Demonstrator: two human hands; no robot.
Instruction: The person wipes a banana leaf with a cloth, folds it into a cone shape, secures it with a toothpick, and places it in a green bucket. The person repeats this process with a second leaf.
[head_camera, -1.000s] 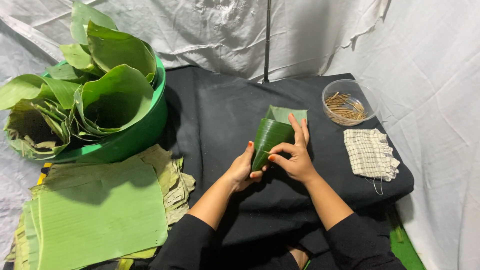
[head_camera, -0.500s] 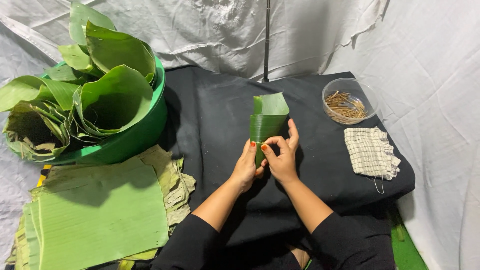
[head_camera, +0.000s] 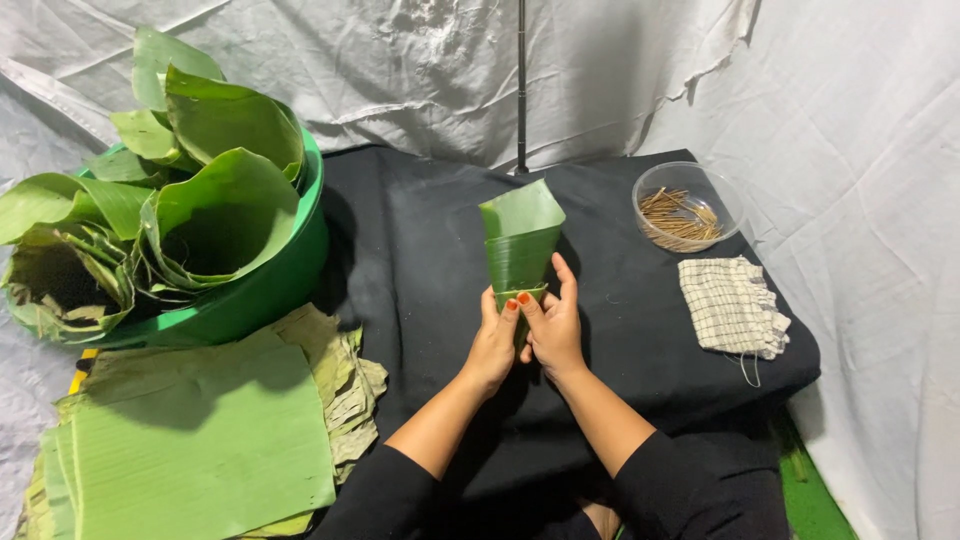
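Leaf cone upright over the middle of the worktop, wide mouth up. Left hand and right hand both closed on its narrow lower end. Left of the cone: green basin of leaves; flat leaf stack nearer. Right: bowl of sticks, checked cloth.
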